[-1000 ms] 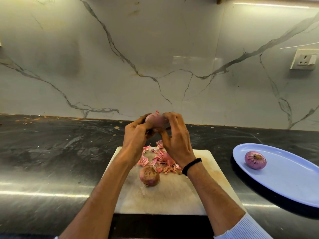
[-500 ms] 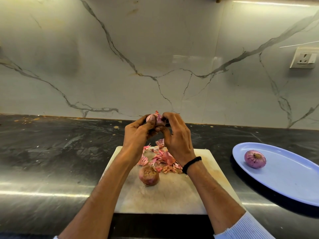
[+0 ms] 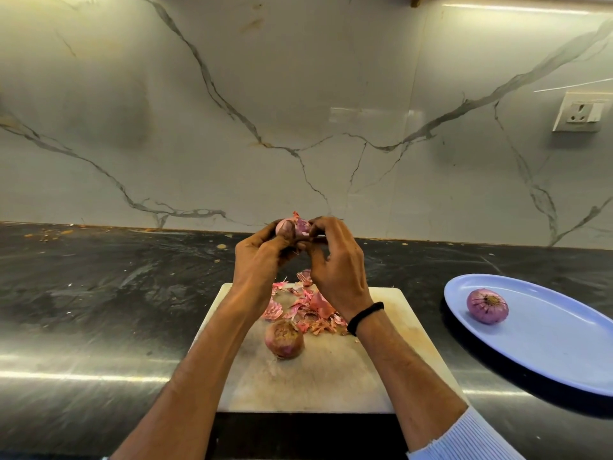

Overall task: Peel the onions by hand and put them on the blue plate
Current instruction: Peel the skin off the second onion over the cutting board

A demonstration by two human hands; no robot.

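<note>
Above the white cutting board (image 3: 328,380) I hold a small red onion (image 3: 300,226) between both hands. My left hand (image 3: 262,260) grips it from the left with the thumb laid over its top. My right hand (image 3: 336,263) pinches at its right side with curled fingertips. A flake of pink skin sticks up from the onion. An unpeeled onion (image 3: 284,338) lies on the board below my wrists, next to a heap of pink peels (image 3: 308,308). A peeled purple onion (image 3: 487,305) lies on the blue plate (image 3: 557,346) at the right.
The board and plate stand on a dark glossy counter (image 3: 99,310) against a marble wall. A wall socket (image 3: 580,111) sits at the upper right. Crumbs lie along the counter's back edge at the left.
The onion has turned a little in my hands, and more of its purple flesh shows. My left thumb has slid up over its top. Both hands stay above the board.
</note>
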